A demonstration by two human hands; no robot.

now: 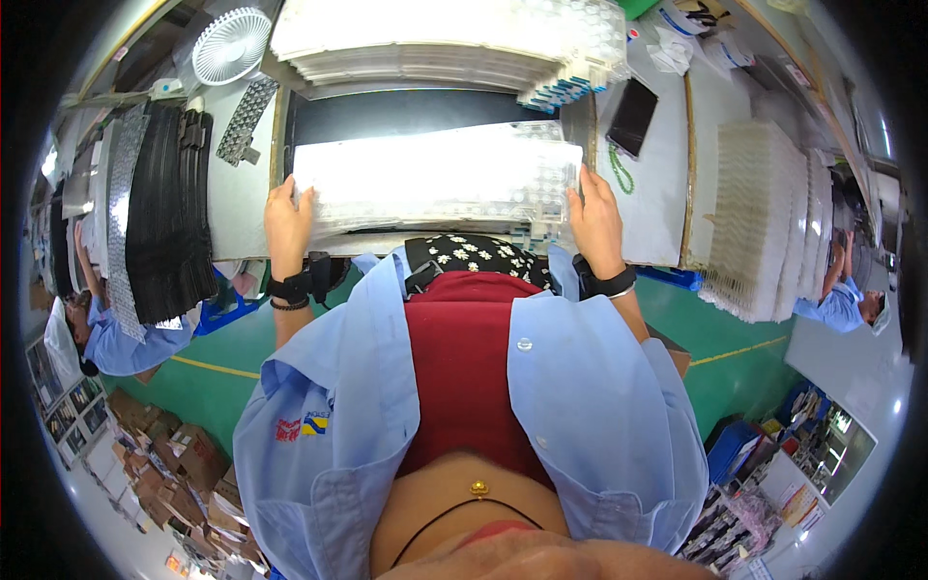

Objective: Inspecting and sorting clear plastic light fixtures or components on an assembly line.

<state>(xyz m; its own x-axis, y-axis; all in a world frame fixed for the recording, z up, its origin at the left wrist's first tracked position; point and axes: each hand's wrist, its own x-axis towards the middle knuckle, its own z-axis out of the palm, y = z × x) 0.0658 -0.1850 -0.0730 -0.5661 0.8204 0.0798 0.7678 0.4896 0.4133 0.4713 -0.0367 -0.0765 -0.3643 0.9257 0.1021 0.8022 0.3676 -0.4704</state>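
Between left hand (287, 224) and right hand (597, 220), equally near, a clear plastic tray (440, 184) extends lengthwise left to right over the table (387, 118); partly curled fingers (603, 191) hold its short ends.

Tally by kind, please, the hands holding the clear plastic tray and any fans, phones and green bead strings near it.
Left hand and right hand holding the clear plastic tray: 2
White fan: 1
Black phone: 1
Green bead string: 1
Total: 5
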